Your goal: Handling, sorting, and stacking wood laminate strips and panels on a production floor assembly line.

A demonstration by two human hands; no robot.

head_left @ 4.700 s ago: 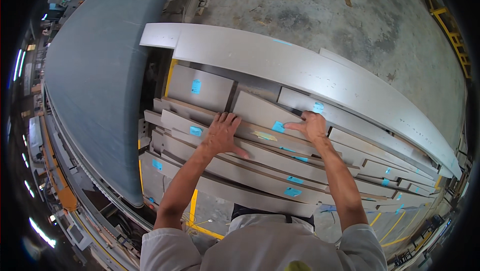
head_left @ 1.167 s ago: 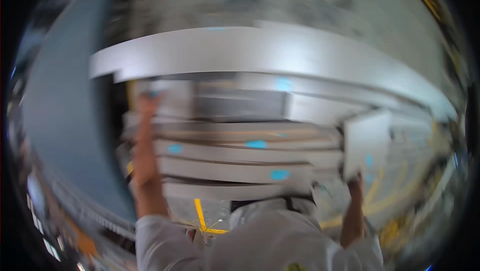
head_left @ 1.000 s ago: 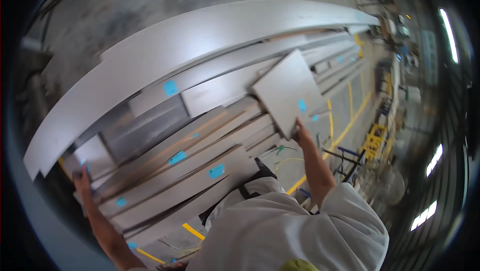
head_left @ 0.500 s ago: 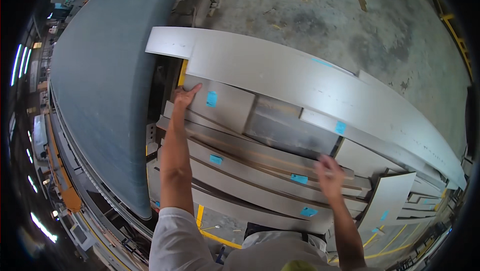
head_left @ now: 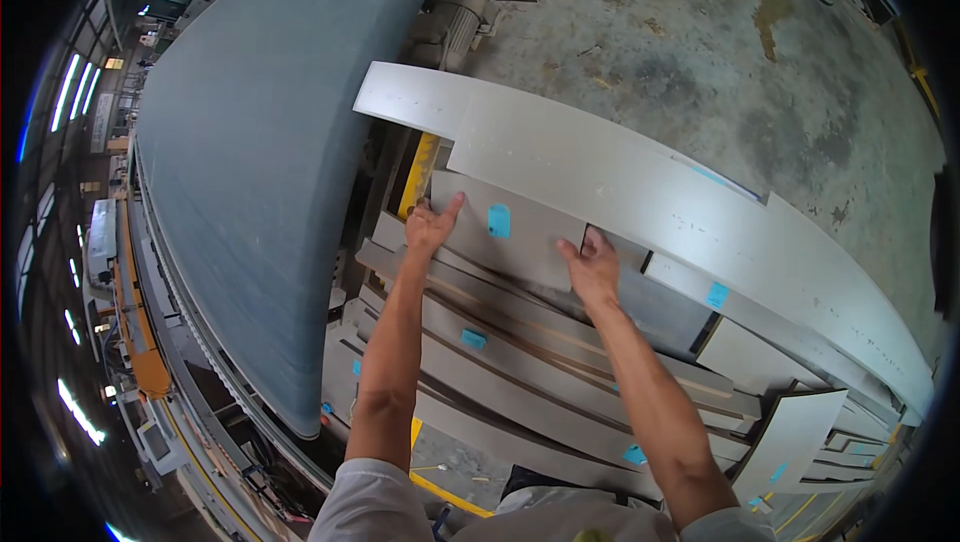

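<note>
A flat grey panel (head_left: 535, 237) with a blue label lies between my two hands, its far edge close against a long pale panel. My left hand (head_left: 430, 228) grips its left end, thumb on top and fingers curled at the edge. At the opposite end my right hand (head_left: 594, 267) holds the panel the same way, thumb on its face. Beyond both hands, the long pale panel (head_left: 620, 167) curves across the stack. Several long grey strips (head_left: 540, 367) with blue labels lie on the near side, below my forearms.
On the left stands a large blue-grey belt (head_left: 270, 162) with a rounded edge. A motor (head_left: 462, 22) sits on the stained concrete floor (head_left: 690, 52) beyond. More panels (head_left: 790, 442) lean at the right. A yellow bar (head_left: 420, 172) shows beside my left hand.
My right hand has moved left and away from me, from over the strips to the panel's right end. My left hand remains at its left end. The whole view has shifted somewhat.
</note>
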